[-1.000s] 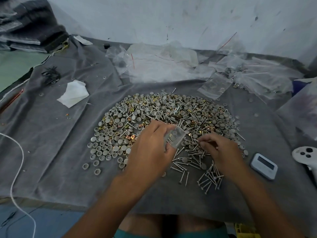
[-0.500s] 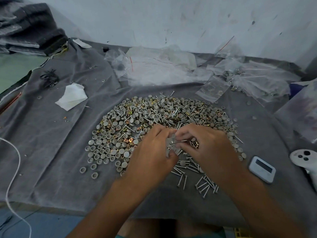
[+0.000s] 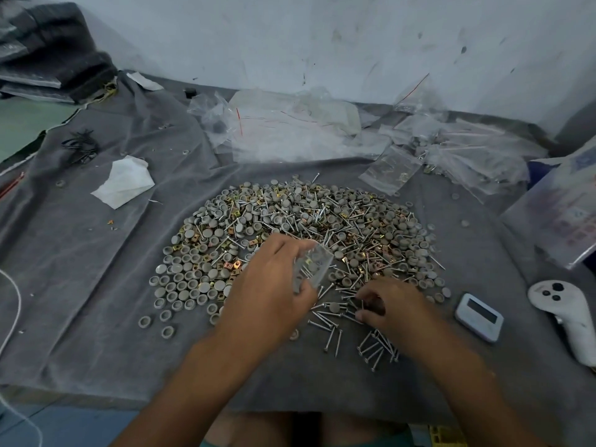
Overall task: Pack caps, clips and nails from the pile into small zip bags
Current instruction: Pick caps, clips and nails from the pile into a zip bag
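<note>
Head view, looking down at a grey cloth point(image 3: 80, 285) spread over a work surface. In the middle sits a wide pile point(image 3: 300, 227) of grey caps, brass clips and nails.

The left hand point(image 3: 274, 295) is raised just above the pile's near edge, fingers and thumb curled round a small zip bag point(image 3: 311, 267); a few parts show through the plastic. The right hand point(image 3: 392, 306) is down among loose nails point(image 3: 325, 321) at the near right edge, fingertips drawn together over them; can't tell if it has one pinched.

Progress, as a judgement: early to mid. Filled bags point(image 3: 464, 156) lie at the far right w/ empty ones point(image 3: 290, 130) beside them, but most of the pile is unpacked.

Room to move: bare cloth left & in front of the pile. Tighter on the right: a small white device point(image 3: 479, 317) and a white controller point(image 3: 567, 314) sit near the right hand. The cloth's front edge is close to the person's knees.
</note>
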